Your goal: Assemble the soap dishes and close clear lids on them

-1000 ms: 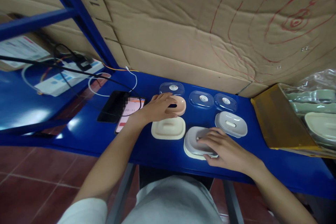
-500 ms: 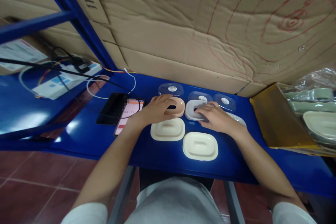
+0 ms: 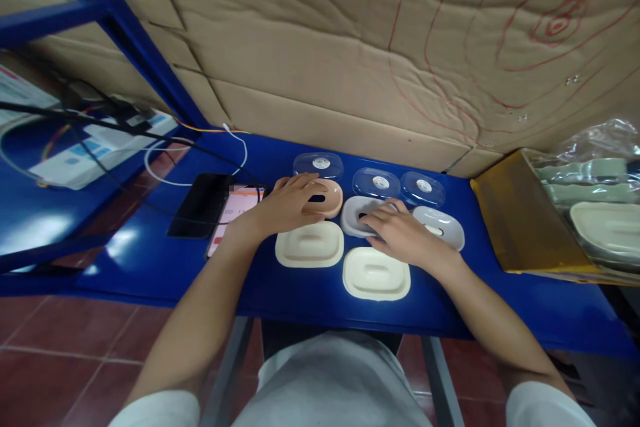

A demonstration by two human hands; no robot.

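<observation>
My left hand [image 3: 293,201] is curved around the left side of a peach oval dish [image 3: 333,197] with a dark slot in its middle. Its thumb lies along the near rim and its fingers reach the far side. My right hand [image 3: 400,232] grips the right side of a pale grey oval dish [image 3: 350,219], one finger close to the dark slot. Right of that hand sits a second pale dish [image 3: 450,225] with something small and whitish in it. Two cream lids with raised grips, a left lid [image 3: 310,247] and a right lid [image 3: 376,275], lie nearer to me.
Three clear plastic covers with round labels, a left [image 3: 305,165], a middle [image 3: 363,180] and a right one [image 3: 435,195], line the back. Phones [image 3: 235,210] and cables lie left. An open carton [image 3: 530,220] of green and cream pieces stands right, and cardboard [image 3: 320,67] walls the back.
My right hand and the grey dish have come slightly nearer to me, away from the middle clear cover. More of the right pale dish shows. The whole view has shifted a little.
</observation>
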